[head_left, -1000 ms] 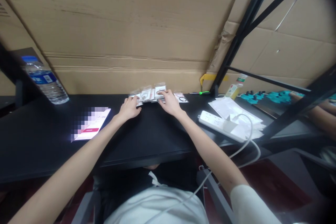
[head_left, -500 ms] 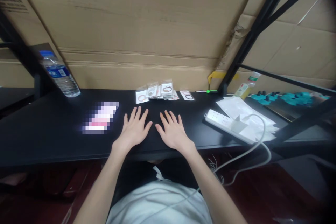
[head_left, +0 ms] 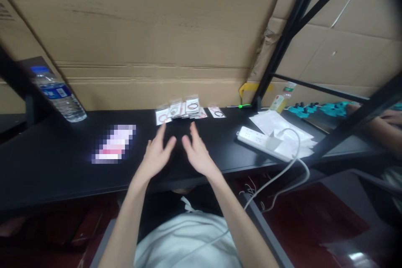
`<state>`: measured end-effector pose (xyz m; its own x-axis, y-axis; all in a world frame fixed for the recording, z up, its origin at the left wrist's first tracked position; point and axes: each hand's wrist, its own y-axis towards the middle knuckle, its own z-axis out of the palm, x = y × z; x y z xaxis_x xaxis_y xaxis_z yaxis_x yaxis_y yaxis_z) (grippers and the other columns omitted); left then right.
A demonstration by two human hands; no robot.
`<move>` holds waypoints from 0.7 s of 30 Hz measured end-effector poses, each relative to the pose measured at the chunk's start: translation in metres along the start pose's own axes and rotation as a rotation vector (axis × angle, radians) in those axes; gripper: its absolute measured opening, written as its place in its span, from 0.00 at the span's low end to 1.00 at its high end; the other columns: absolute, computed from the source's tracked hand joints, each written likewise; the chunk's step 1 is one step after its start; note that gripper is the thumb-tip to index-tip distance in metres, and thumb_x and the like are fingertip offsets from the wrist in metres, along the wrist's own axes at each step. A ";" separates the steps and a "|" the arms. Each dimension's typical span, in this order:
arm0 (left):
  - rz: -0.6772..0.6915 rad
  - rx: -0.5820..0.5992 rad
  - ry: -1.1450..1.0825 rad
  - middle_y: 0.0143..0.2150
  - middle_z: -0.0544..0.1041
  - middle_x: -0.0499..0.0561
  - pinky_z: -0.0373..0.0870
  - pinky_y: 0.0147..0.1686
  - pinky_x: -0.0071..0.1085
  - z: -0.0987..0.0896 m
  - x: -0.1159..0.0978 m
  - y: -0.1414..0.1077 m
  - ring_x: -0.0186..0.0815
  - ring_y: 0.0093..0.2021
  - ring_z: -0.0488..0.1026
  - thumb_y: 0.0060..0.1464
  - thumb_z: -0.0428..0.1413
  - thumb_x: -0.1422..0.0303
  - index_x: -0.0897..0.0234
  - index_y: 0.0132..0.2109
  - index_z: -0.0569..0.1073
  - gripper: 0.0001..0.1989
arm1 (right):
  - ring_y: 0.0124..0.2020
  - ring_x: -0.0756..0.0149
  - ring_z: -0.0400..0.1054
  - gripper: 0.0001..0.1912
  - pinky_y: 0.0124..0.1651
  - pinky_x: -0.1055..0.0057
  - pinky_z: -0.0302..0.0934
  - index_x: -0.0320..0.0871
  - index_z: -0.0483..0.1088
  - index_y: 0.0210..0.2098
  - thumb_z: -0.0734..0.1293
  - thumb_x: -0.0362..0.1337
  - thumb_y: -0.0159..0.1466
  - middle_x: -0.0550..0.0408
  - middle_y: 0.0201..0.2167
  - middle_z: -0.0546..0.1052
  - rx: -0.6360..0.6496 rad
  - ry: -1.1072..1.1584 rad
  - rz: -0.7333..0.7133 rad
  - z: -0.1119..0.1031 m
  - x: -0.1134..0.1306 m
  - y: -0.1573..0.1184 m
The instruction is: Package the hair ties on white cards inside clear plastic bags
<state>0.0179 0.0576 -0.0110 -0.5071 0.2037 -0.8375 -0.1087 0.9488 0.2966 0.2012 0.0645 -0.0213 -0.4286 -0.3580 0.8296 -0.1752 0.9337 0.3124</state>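
My left hand (head_left: 156, 153) is over the black table (head_left: 63, 167), turned on its side with thumb and fingers apart and nothing in it. Facing it, my right hand (head_left: 197, 153) is tilted the same way, also holding nothing, with a gap between the two. Just beyond the fingertips, against the cardboard, several small clear packets with ring-like bands (head_left: 192, 107) lie in a pile. A single packet with a dark band (head_left: 216, 112) lies to their right. The blurred-out flat bright object (head_left: 116, 144) is left of my left hand.
A water bottle (head_left: 59, 96) leans at the back left. On the right are a white power strip (head_left: 264, 144) with a cable, white sheets (head_left: 266, 122), a yellowish bottle (head_left: 280, 99) and teal parts (head_left: 334, 114). Another person's arm (head_left: 383, 127) shows at the far right.
My hands have turned from palms down and fingers spread to palms facing each other. The view has shifted slightly right, and another person's arm has appeared at the right edge.
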 end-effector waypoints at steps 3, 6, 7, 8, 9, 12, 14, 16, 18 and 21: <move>0.015 -0.077 -0.292 0.78 0.62 0.51 0.73 0.63 0.56 -0.016 -0.025 0.001 0.47 0.74 0.65 0.72 0.26 0.45 0.36 0.80 0.32 0.34 | 0.75 0.57 0.60 0.37 0.68 0.45 0.66 0.54 0.19 0.80 0.30 0.55 0.76 0.43 0.81 0.50 -0.245 0.535 0.039 0.001 0.023 0.007; -0.033 -0.102 -0.476 0.80 0.58 0.44 0.79 0.57 0.56 -0.022 -0.041 -0.001 0.50 0.73 0.67 0.69 0.27 0.41 0.29 0.79 0.31 0.35 | 0.73 0.55 0.64 0.39 0.66 0.41 0.67 0.50 0.29 0.81 0.31 0.54 0.75 0.38 0.76 0.60 -0.182 0.852 0.009 -0.004 0.037 0.017; -0.048 -0.103 -0.506 0.80 0.58 0.43 0.79 0.57 0.56 -0.020 -0.042 -0.001 0.50 0.73 0.67 0.68 0.26 0.40 0.29 0.79 0.31 0.36 | 0.72 0.53 0.65 0.38 0.66 0.39 0.66 0.49 0.33 0.81 0.33 0.55 0.76 0.37 0.74 0.63 -0.144 0.886 0.011 -0.007 0.038 0.021; -0.061 -0.107 -0.552 0.80 0.57 0.44 0.79 0.57 0.57 -0.017 -0.041 -0.001 0.51 0.74 0.66 0.67 0.25 0.39 0.31 0.79 0.32 0.37 | 0.72 0.52 0.65 0.38 0.66 0.37 0.66 0.49 0.37 0.81 0.36 0.55 0.76 0.37 0.72 0.65 -0.114 0.892 0.020 -0.010 0.038 0.024; -0.075 -0.114 -0.624 0.81 0.55 0.44 0.78 0.57 0.58 -0.012 -0.040 -0.001 0.51 0.74 0.65 0.66 0.23 0.39 0.33 0.80 0.32 0.38 | 0.73 0.51 0.64 0.37 0.66 0.37 0.65 0.49 0.39 0.80 0.39 0.55 0.76 0.38 0.71 0.66 -0.100 0.895 0.040 -0.012 0.036 0.027; -0.213 -0.163 -1.029 0.81 0.55 0.51 0.75 0.62 0.58 0.005 -0.033 0.000 0.47 0.75 0.63 0.70 0.24 0.47 0.41 0.81 0.34 0.36 | 0.72 0.50 0.64 0.37 0.67 0.36 0.63 0.51 0.47 0.77 0.44 0.58 0.75 0.38 0.69 0.69 -0.153 1.058 0.191 -0.010 0.026 0.028; -0.374 -0.215 -1.346 0.80 0.57 0.56 0.73 0.63 0.60 0.014 -0.031 -0.001 0.46 0.74 0.66 0.73 0.30 0.55 0.46 0.81 0.37 0.34 | 0.70 0.51 0.67 0.36 0.68 0.36 0.62 0.53 0.52 0.75 0.45 0.59 0.74 0.40 0.67 0.71 -0.240 1.275 0.337 -0.004 0.021 0.023; -0.448 -0.299 -1.553 0.79 0.59 0.59 0.70 0.65 0.60 0.020 -0.032 -0.003 0.45 0.73 0.68 0.73 0.36 0.56 0.50 0.81 0.40 0.35 | 0.69 0.54 0.69 0.35 0.69 0.40 0.62 0.53 0.54 0.73 0.47 0.60 0.73 0.43 0.66 0.72 -0.334 1.466 0.444 0.004 0.020 0.017; -0.473 -0.351 -1.652 0.78 0.61 0.60 0.67 0.66 0.61 0.023 -0.034 -0.006 0.46 0.72 0.69 0.72 0.41 0.55 0.50 0.81 0.43 0.35 | 0.69 0.56 0.69 0.36 0.69 0.44 0.62 0.53 0.53 0.74 0.51 0.60 0.72 0.45 0.69 0.70 -0.397 1.577 0.504 0.011 0.022 0.012; -0.483 -0.355 -1.683 0.77 0.63 0.62 0.67 0.66 0.61 0.025 -0.035 -0.009 0.47 0.71 0.69 0.71 0.44 0.53 0.50 0.80 0.45 0.35 | 0.72 0.60 0.65 0.37 0.69 0.50 0.64 0.53 0.49 0.76 0.50 0.60 0.72 0.46 0.75 0.64 -0.440 1.540 0.522 0.016 0.027 0.010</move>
<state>0.0577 0.0478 0.0043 0.9307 0.1694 -0.3241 -0.2449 0.9469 -0.2082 0.1741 0.0643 -0.0032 0.8937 0.0641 0.4440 0.0533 0.9676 -0.2469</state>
